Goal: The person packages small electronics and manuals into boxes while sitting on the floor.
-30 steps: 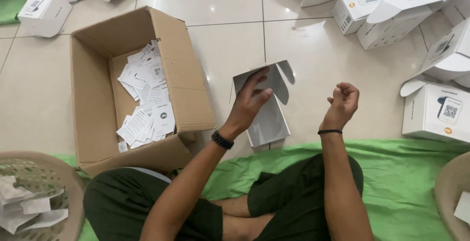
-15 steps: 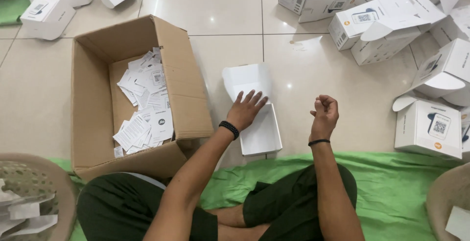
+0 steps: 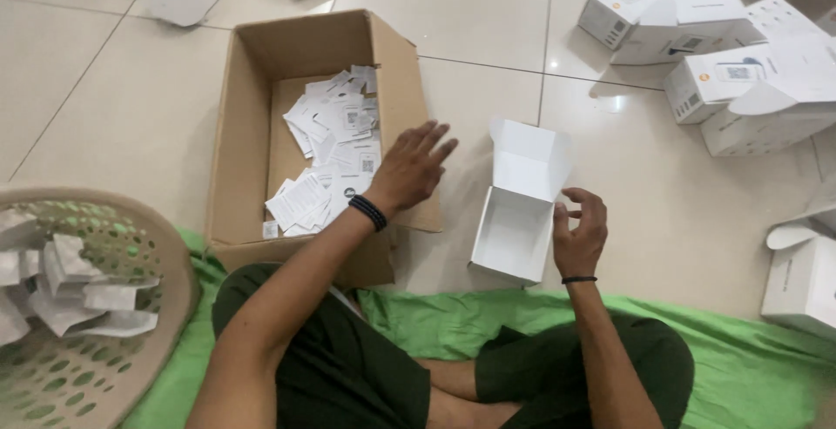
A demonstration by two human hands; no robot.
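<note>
Two hands bare: my left hand [image 3: 409,168] spreads its fingers over the cardboard box [image 3: 252,107] left of centre, my right hand [image 3: 579,233] curls loosely beside the open white carton [image 3: 518,220] mid-frame, which I should steady squarely.

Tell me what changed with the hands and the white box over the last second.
The left hand let go of the white box and moved left, over the cardboard box. The white box, held up earlier, now lies open on the floor. The right hand lowered beside it. The leaflets stayed put.
</note>
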